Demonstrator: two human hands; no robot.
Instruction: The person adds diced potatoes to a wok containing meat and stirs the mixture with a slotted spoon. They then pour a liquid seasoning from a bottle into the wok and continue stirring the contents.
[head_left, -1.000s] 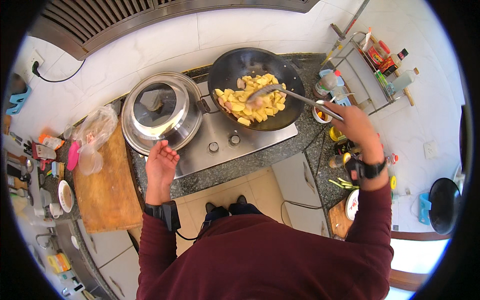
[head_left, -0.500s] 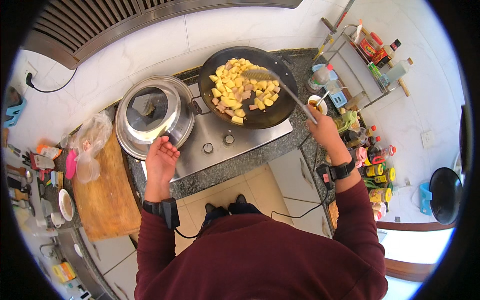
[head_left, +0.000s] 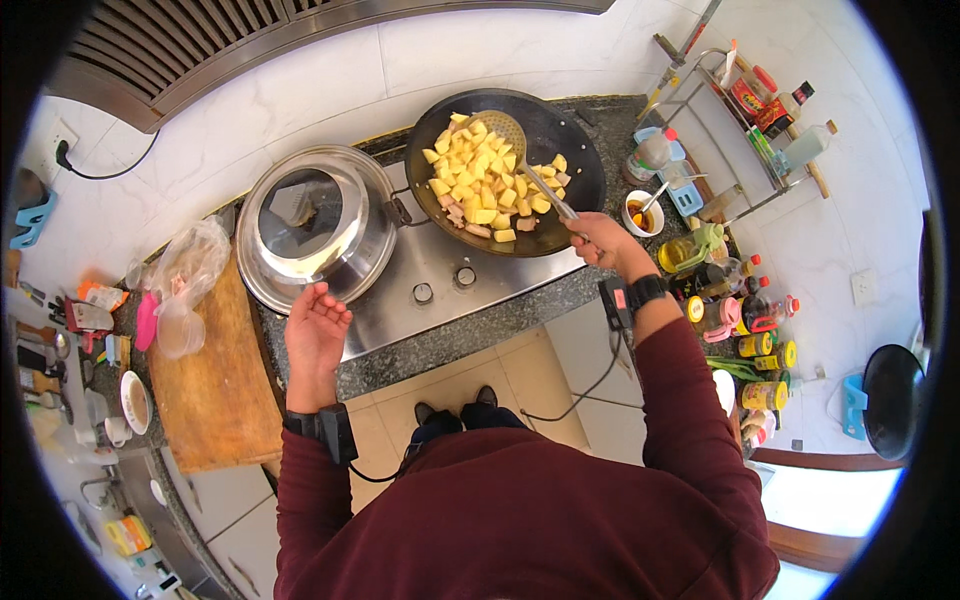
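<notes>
My right hand point(head_left: 600, 243) is closed round the handle of a perforated skimmer point(head_left: 500, 130). Its round head rests at the far side of the black wok point(head_left: 560, 115), over a heap of yellow potato chunks point(head_left: 482, 178). Pinkish meat pieces point(head_left: 478, 230) show among the potatoes along the near edge. My left hand point(head_left: 318, 335) hovers palm up, with loosely curled fingers and nothing in it. Closest to it is the rim of a domed steel lid point(head_left: 360, 265) with a dark glass window, on the left side of the steel gas hob point(head_left: 440, 310).
A small white bowl point(head_left: 643, 214) holds dark sauce and a spoon, right of the wok. Several bottles and jars point(head_left: 735, 310) line the right counter below a wire rack point(head_left: 745, 125). Leftward lie a wooden cutting board point(head_left: 215, 400) and a clear plastic bag point(head_left: 197, 255).
The skimmer's head has swung left and away from me, and my right hand has moved left. Potatoes are gathered more to the wok's left. My left hand has barely moved.
</notes>
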